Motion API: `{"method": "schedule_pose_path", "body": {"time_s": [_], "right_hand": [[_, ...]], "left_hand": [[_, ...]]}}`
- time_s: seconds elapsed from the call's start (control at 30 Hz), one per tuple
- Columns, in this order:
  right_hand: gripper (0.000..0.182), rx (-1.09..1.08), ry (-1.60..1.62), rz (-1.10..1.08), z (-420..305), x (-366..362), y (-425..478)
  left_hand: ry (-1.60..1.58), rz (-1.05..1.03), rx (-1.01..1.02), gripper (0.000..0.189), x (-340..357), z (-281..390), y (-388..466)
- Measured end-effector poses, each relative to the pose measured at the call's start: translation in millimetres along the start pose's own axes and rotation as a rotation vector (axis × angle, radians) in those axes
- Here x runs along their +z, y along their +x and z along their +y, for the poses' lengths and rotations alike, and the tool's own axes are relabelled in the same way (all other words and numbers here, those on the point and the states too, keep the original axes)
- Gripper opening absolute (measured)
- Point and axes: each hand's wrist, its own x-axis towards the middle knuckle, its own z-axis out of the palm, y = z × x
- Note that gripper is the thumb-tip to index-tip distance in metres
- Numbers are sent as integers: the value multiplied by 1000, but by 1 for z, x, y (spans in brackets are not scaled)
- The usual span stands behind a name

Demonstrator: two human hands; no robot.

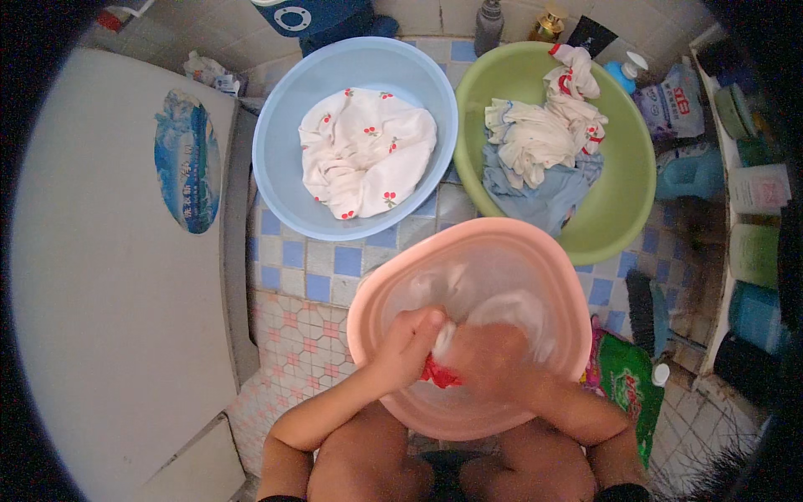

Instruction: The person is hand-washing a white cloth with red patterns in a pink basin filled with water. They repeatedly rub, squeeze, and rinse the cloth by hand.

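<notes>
A pink plastic basin stands before my knees with cloudy water in it. Over its middle, my left hand is closed on a white and red cloth. My right hand, blurred, is against the same cloth; its fingers are hidden beneath it, so its hold is unclear. A pale wet cloth lies in the water beyond my right hand. Further off, a blue basin holds a white cloth with a cherry print. A green basin holds white garments and a blue garment.
A white washing machine borders the left. On the right are a shelf rack with bottles, a scrub brush and a green detergent bag. Pump bottles line the back wall. The floor is tiled.
</notes>
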Motion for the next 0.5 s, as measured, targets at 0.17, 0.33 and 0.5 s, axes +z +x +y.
{"method": "schedule_pose_path", "body": {"time_s": [0.17, 0.33, 0.5], "right_hand": [[16, 211, 191, 219, 9, -16, 4], [28, 222, 490, 222, 11, -7, -2], [39, 34, 55, 16, 7, -19, 10]], "left_hand": [[188, 52, 15, 17, 6, 24, 0], [102, 156, 301, 15, -2, 12, 8], [-233, 343, 99, 24, -6, 18, -2]]}}
